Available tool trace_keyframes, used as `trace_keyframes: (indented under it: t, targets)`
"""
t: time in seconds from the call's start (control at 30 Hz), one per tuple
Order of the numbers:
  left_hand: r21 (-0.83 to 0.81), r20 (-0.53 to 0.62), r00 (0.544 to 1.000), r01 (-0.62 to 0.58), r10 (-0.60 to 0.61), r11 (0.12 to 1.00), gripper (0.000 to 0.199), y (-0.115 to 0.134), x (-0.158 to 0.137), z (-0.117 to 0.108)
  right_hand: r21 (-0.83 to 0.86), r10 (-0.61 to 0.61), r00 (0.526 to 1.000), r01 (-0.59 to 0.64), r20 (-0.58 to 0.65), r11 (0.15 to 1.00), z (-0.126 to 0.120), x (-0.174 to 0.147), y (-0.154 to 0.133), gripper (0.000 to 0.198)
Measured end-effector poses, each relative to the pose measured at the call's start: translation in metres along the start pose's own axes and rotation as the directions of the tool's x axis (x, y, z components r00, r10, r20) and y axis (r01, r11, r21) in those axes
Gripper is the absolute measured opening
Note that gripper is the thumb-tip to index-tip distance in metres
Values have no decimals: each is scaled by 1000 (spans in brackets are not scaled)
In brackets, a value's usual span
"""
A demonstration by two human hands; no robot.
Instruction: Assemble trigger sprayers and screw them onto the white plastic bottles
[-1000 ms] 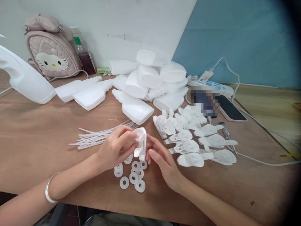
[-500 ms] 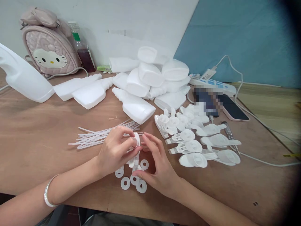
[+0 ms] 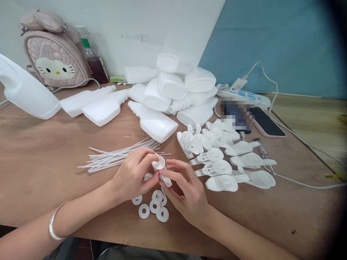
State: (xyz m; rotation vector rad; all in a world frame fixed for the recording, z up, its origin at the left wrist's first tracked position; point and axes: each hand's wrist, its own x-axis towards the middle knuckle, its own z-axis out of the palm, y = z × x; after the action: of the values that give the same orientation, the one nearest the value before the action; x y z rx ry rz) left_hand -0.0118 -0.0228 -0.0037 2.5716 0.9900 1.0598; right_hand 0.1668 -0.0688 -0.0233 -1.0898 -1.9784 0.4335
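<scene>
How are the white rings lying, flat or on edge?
Flat on the table: the white rings show round faces and holes, some overlapping; hidden ones cannot be judged.

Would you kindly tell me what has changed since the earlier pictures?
The white plastic piece in the left hand has been turned, its lower end now slanting toward the right hand, which has moved left to meet it. The bottles, straws and washers lie as they were.

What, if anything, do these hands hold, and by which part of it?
A white plastic piece. The left fingers hold it by its round, cupped end; the right fingers are at its narrower end; whether they grip or only touch cannot be told.
</scene>
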Motion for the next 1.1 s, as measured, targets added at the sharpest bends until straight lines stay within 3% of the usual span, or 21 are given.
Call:
trace_keyframes:
  t: [0.23,0.5,0.63,0.77,1.1]
  targets:
    - [37,10,999,-34,33,999,10,0,0,0,-78,-5,999,1,-51,997,-4,1,5,33]
    - [-16,20,988,-152,152,988,9,0,-1,2,-185,-92,995,99,49,978,-6,3,4,33]
    - [-122,80,986,-135,146,983,8,-4,-1,2,-186,-100,985,125,140,975,-9,6,9,36]
    - [-214,78,986,-130,150,968,9,-12,0,2,-176,-104,983,131,152,976,-9,10,16,42]
    - [-225,151,975,-124,161,966,5,-20,4,0,-201,-143,974,177,173,964,-8,15,19,44]
